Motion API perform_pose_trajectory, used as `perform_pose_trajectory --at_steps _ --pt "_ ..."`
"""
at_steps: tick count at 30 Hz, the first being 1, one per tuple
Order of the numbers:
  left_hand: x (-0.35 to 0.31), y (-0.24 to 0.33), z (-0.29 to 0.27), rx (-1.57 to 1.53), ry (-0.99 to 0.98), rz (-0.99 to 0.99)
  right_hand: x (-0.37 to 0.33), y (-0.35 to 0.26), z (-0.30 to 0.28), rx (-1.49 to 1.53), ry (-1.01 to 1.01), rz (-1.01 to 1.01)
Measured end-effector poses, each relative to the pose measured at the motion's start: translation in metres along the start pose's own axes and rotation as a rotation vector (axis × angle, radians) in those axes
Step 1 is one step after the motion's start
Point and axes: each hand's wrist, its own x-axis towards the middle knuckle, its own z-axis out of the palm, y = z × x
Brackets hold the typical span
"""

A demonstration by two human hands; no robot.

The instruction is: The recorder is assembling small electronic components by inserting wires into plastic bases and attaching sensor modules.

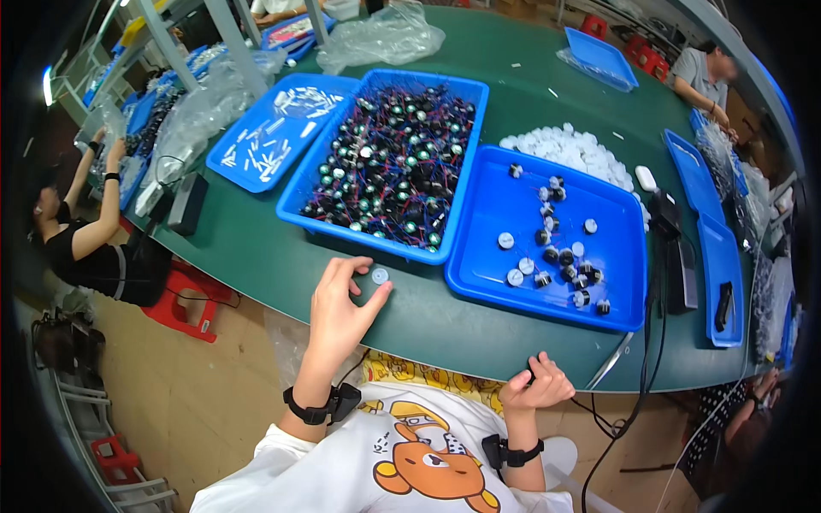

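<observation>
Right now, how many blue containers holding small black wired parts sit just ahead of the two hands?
2: the heaped deep bin slightly left of centre, and the sparsely filled tray directly right of it.

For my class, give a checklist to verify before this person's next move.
1. Small round translucent disc firmly gripped by left hand: cannot tell; shows between thumb and forefinger.
2. Right hand empty: cannot tell; something dark shows at its fingers.
3. Deep rectangular blue plastic tray stocked: ok; full of black round parts with coloured wires.
4. Shallow rectangular blue plastic tray has room: ok; white-topped black parts lie scattered with gaps.
5. Small white plastic pieces contained: not ok; heaped loose on the green tabletop.
</observation>
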Motion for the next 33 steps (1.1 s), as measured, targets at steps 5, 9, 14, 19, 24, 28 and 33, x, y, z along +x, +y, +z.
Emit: perform_pose_trajectory --at_steps 5,9,14,19,24,28,33 --pt "0.0 0.007 0.003 0.099 0.065 0.068 -0.002 -0.01 0.002 -0.003 -0.006 0.05" --pt "0.001 -0.004 0.008 0.051 0.07 0.102 -0.005 -0.008 0.005 -0.031 0.004 0.066" --pt "-0.001 -0.009 0.009 0.08 0.076 0.155 -0.006 -0.009 0.005 -0.052 -0.007 0.05" --pt "0.0 -0.012 0.005 0.028 0.021 0.165 -0.002 -0.015 0.007 -0.046 0.001 0.097" --pt "0.003 -0.01 -0.008 -0.142 -0.112 0.117 0.014 -0.029 -0.002 -0.003 -0.101 0.237" --pt "0.002 -0.01 -0.007 -0.38 -0.215 0.085 0.031 -0.041 -0.006 0.122 -0.12 0.352" --pt "0.006 0.005 0.002 -0.584 -0.391 0.072 0.083 -0.071 -0.009 0.473 -0.223 0.205"
